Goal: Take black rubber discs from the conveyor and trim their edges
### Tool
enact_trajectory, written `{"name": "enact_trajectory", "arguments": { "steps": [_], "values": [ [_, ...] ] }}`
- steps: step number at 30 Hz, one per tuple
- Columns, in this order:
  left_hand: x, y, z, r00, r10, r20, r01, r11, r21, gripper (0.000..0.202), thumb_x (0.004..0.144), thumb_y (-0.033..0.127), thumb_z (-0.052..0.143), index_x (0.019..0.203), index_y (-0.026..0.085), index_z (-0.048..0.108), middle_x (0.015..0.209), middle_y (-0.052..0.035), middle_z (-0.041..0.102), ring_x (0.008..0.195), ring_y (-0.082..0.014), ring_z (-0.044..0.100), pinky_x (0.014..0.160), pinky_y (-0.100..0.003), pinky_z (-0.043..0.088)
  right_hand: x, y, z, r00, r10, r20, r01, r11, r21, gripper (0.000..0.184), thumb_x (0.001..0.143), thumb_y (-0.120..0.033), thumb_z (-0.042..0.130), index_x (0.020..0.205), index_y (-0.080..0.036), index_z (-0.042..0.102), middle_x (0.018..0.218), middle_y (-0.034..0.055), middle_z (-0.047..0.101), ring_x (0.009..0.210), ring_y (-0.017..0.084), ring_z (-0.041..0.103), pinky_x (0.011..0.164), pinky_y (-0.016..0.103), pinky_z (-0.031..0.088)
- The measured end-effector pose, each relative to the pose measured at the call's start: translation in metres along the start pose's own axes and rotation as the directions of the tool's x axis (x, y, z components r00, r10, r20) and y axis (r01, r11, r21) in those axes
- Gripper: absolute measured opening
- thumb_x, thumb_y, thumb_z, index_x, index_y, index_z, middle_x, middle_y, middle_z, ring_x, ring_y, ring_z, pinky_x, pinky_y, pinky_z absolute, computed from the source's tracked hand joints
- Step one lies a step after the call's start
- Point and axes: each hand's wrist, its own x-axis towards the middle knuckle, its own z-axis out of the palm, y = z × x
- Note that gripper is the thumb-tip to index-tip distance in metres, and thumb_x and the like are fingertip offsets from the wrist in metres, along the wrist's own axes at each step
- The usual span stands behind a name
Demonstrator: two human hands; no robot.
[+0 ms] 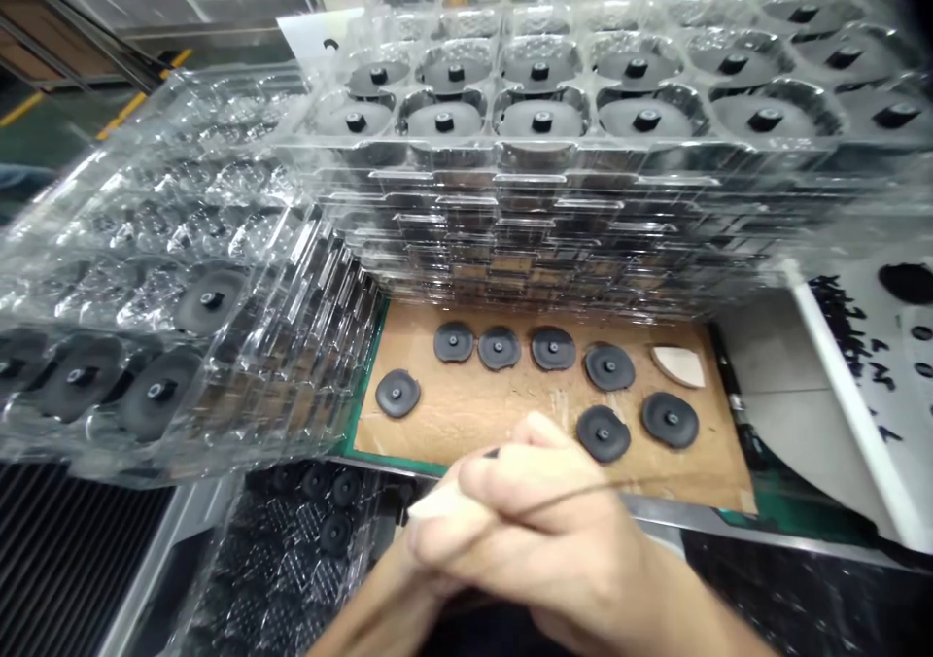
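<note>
The dark discs [604,433] on the brown board [473,414], beyond the hands, should handle as light, rigid and smooth, best taken by rim or central stub. They appear matte and roundish, some edges notched. Right hand [539,511] is closed, apparently pinching a pale piece [441,501]; left hand [419,562] is largely hidden, its grip undeterminable.

Seven black round discs [500,348] on brown rectangular cardboard [473,414]; behind, stacked clear plastic compartment trays [539,179]; left, second such stack [281,346]; at right, cream wedge-shaped piece [679,366].
</note>
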Motion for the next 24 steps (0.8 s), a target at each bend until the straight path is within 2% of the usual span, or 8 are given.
{"name": "enact_trajectory", "arguments": {
  "steps": [2, 4, 9, 13, 17, 19, 21, 24],
  "values": [
    [0.001, 0.001, -0.003, 0.998, -0.021, 0.059, 0.020, 1.000, 0.016, 0.019, 0.063, 0.031, 0.078, 0.078, 0.021, 0.074, 0.073, 0.0002, 0.071, 0.081, -0.0235, 0.068, 0.085, -0.038, 0.052, -0.004, 0.008, -0.004, 0.999, 0.033, -0.043, -0.029, 0.994, 0.101, 0.028, 0.093, -0.014, 0.042, 0.095, -0.026, 0.067, 0.081, -0.0030, 0.068, 0.070, 0.011, 0.057, 0.066, 0.028, 0.039],
    [0.001, 0.005, -0.008, 0.991, -0.044, 0.128, 0.044, 0.999, 0.004, 0.038, 0.055, 0.030, 0.084, 0.090, 0.019, 0.073, 0.089, -0.0046, 0.074, 0.081, -0.0231, 0.069, 0.079, -0.033, 0.053, -0.015, 0.019, -0.005, 0.966, 0.211, -0.150, -0.190, 0.971, 0.144, 0.028, 0.092, -0.013, 0.042, 0.098, -0.024, 0.067, 0.089, 0.0006, 0.069, 0.079, 0.013, 0.060, 0.069, 0.028, 0.043],
    [-0.002, 0.012, -0.021, 0.991, 0.023, 0.130, -0.007, 0.992, -0.126, 0.044, 0.063, 0.031, 0.079, 0.106, 0.025, 0.067, 0.120, -0.0078, 0.067, 0.091, -0.0231, 0.069, 0.091, -0.035, 0.048, -0.062, 0.038, 0.025, 0.761, 0.622, -0.183, -0.542, 0.766, 0.346, 0.019, 0.086, -0.031, 0.056, 0.094, -0.024, 0.072, 0.088, 0.0042, 0.071, 0.079, 0.018, 0.064, 0.069, 0.028, 0.052],
    [-0.001, 0.008, -0.025, 0.996, 0.014, 0.087, -0.004, 0.994, -0.113, 0.044, 0.062, 0.032, 0.080, 0.103, 0.024, 0.068, 0.110, -0.0067, 0.070, 0.092, -0.0234, 0.068, 0.086, -0.033, 0.049, -0.081, 0.040, 0.051, 0.682, 0.721, -0.123, -0.630, 0.665, 0.401, 0.022, 0.084, -0.037, 0.058, 0.090, -0.023, 0.074, 0.093, 0.0060, 0.073, 0.089, 0.024, 0.067, 0.069, 0.031, 0.056],
    [0.002, 0.005, -0.021, 0.997, 0.025, 0.072, -0.021, 0.998, -0.066, 0.056, 0.051, 0.038, 0.085, 0.103, 0.025, 0.068, 0.107, -0.0057, 0.070, 0.094, -0.0235, 0.066, 0.088, -0.033, 0.049, -0.060, 0.027, 0.034, 0.626, 0.725, -0.288, -0.615, 0.686, 0.390, 0.020, 0.084, -0.034, 0.058, 0.094, -0.024, 0.072, 0.098, 0.0047, 0.072, 0.090, 0.022, 0.067, 0.072, 0.030, 0.056],
    [0.003, 0.004, -0.018, 0.998, 0.037, 0.046, -0.035, 0.998, -0.043, 0.063, 0.045, 0.042, 0.086, 0.104, 0.026, 0.068, 0.107, -0.0048, 0.069, 0.095, -0.0242, 0.065, 0.090, -0.035, 0.047, -0.040, 0.013, 0.022, 0.667, 0.612, -0.425, -0.522, 0.791, 0.318, 0.019, 0.086, -0.029, 0.057, 0.099, -0.025, 0.069, 0.099, 0.0028, 0.072, 0.088, 0.020, 0.067, 0.072, 0.028, 0.055],
    [0.003, 0.003, -0.015, 0.999, 0.050, 0.011, -0.050, 0.999, -0.021, 0.066, 0.044, 0.043, 0.086, 0.106, 0.025, 0.068, 0.108, -0.0054, 0.069, 0.099, -0.0255, 0.063, 0.095, -0.036, 0.045, -0.022, -0.001, 0.017, 0.793, 0.380, -0.477, -0.343, 0.925, 0.165, 0.022, 0.087, -0.020, 0.053, 0.105, -0.022, 0.066, 0.097, 0.0035, 0.072, 0.083, 0.018, 0.066, 0.070, 0.028, 0.053],
    [0.003, 0.005, -0.014, 0.993, 0.096, -0.067, -0.096, 0.995, 0.000, 0.058, 0.051, 0.036, 0.085, 0.105, 0.024, 0.068, 0.107, -0.0055, 0.070, 0.100, -0.0250, 0.063, 0.095, -0.035, 0.045, -0.004, -0.011, 0.020, 0.952, 0.117, -0.284, -0.114, 0.993, 0.028, 0.024, 0.087, -0.012, 0.048, 0.105, -0.014, 0.064, 0.082, 0.0052, 0.071, 0.069, 0.016, 0.064, 0.062, 0.029, 0.050]
  ]
}}
